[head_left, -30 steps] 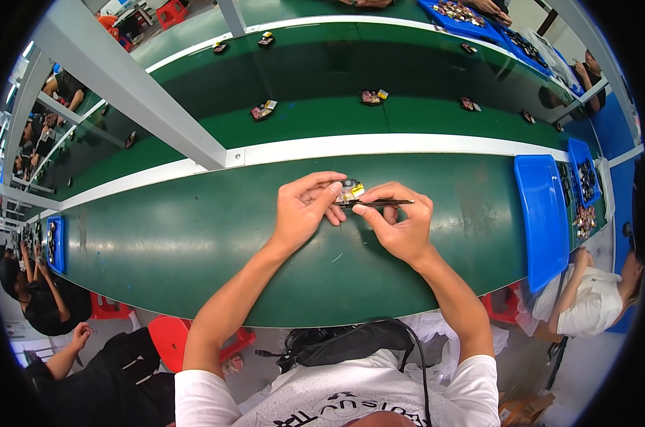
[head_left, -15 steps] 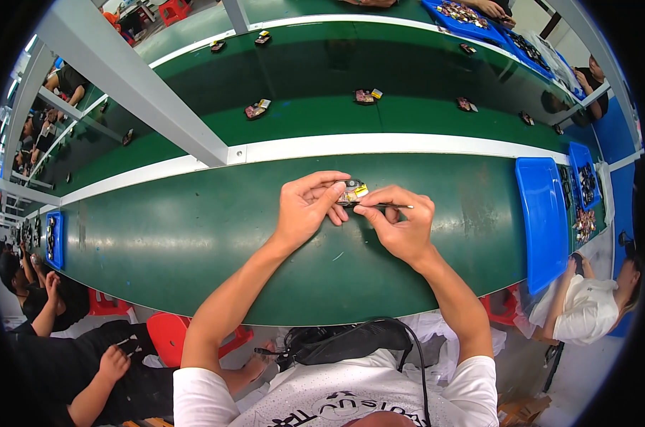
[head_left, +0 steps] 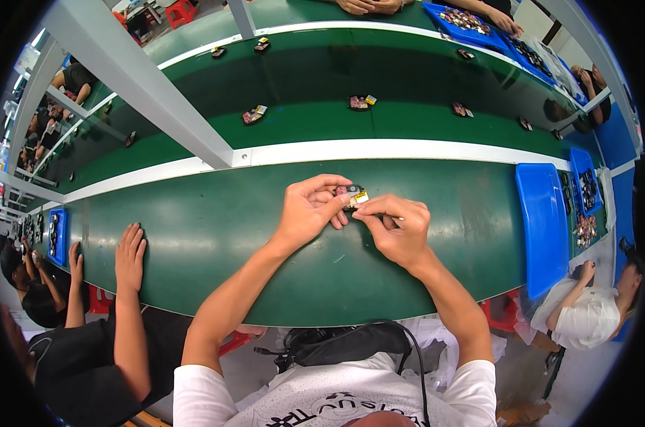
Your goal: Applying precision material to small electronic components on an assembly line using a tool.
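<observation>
My left hand (head_left: 309, 211) pinches a small dark electronic part with a yellow tab (head_left: 352, 195) over the green worktable (head_left: 215, 235). My right hand (head_left: 399, 229) presses against the same part from the right, its fingers closed on a thin dark tool (head_left: 392, 217) that points at it. Both hands touch each other just above the table, near its middle.
A blue lid or tray (head_left: 543, 228) lies at the right, beside blue trays (head_left: 584, 196) with several small parts. A neighbour's hands (head_left: 129, 256) rest on the table at left. Several small parts ride the green conveyor (head_left: 301, 121) beyond a white rail. A grey beam (head_left: 137, 85) crosses upper left.
The neighbour on the left has reached both hands up onto the table edge. My own hands and the part have stayed in place.
</observation>
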`<action>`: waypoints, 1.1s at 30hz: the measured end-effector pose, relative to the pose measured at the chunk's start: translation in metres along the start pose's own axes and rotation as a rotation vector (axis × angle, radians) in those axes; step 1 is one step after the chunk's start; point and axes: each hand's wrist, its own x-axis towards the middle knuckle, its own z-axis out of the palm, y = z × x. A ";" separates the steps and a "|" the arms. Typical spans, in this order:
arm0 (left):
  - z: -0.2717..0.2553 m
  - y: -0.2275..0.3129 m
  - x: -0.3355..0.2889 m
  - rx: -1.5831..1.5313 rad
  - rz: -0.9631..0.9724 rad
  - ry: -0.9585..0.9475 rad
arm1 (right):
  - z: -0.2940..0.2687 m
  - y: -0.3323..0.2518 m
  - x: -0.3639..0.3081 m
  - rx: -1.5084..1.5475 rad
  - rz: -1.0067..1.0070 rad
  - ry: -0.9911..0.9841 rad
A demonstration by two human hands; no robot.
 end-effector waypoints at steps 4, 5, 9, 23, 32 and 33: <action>0.008 -0.002 0.005 0.052 -0.009 0.048 | -0.001 0.004 0.000 -0.019 -0.057 0.011; 0.010 -0.002 0.008 0.045 -0.005 0.077 | -0.003 0.006 0.001 -0.012 -0.071 0.018; 0.008 -0.006 0.049 0.080 0.050 0.261 | -0.013 0.009 0.005 -0.071 -0.127 0.107; -0.098 0.053 0.133 1.621 0.021 0.847 | -0.027 0.007 0.007 -0.157 -0.082 0.158; -0.163 0.049 0.140 1.576 -0.255 0.860 | -0.016 0.010 0.008 -0.139 -0.105 0.148; -0.160 0.048 0.143 1.525 -0.262 0.885 | -0.018 0.012 0.007 -0.134 -0.112 0.147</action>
